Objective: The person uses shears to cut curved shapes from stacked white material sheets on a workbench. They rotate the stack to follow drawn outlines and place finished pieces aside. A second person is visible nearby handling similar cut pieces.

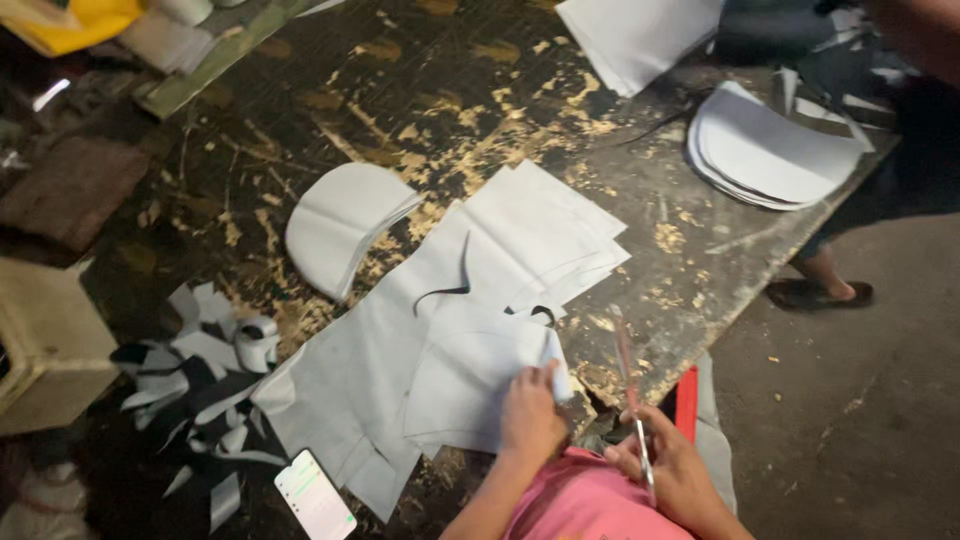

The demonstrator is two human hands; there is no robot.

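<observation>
Now, head view: a person in a pink top works at a worn, paint-flecked table (700, 240), both hands low in the picture.
Left hand (530, 412): grip closed on the near edge of a white sheet (470, 385), fingers curled over it, pinning it to the larger grey-white sheets beneath.
Right hand (672, 470): grip wrapped round the handles of a pair of scissors (630, 385); the blades point away from the body, just right of the left hand and clear of the sheet. Whether the blades are parted I cannot tell, the picture is blurred there.
Ahead of the left hand: a fanned pile of square white sheets (550, 235), uncut as far as shows.
Ahead and left of it: a stack of rounded cut pieces (340, 235).
Far ahead, right of the scissors: a second stack of rounded pieces (770, 150), near another person's sandalled foot (820, 292).
Left of the left hand: offcut strips (195, 400), a tape roll (258, 342), and a phone (315, 497) with lit screen.
Progress, judged: two stacks of cut shapes are done; the held sheet and the square pile look left to cut.
</observation>
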